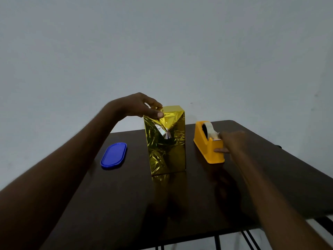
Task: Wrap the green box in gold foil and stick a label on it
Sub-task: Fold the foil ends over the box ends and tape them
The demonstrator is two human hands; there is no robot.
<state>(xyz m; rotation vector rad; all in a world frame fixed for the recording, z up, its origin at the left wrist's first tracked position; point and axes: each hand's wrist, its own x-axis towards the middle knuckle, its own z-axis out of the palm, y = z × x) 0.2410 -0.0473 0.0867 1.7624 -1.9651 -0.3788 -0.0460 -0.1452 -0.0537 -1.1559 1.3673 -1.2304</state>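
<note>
A tall box wrapped in gold foil (166, 148) stands upright at the middle of the dark table (126, 204); none of its green surface shows. A folded foil flap on its near face reveals a silver underside. My left hand (144, 107) is at the box's top left corner, and its thumb and fingers pinch the foil there. My right hand (232, 141) is blurred at the front of the yellow tape dispenser (207, 143), thumb against its side, fingers at the tape end near the cutter. Whether they hold the tape cannot be made out.
A blue oval lid (114, 155) lies flat on the table left of the box. The dispenser holds a roll of pale tape. The table's right and far edges are close behind the dispenser; a plain wall is beyond.
</note>
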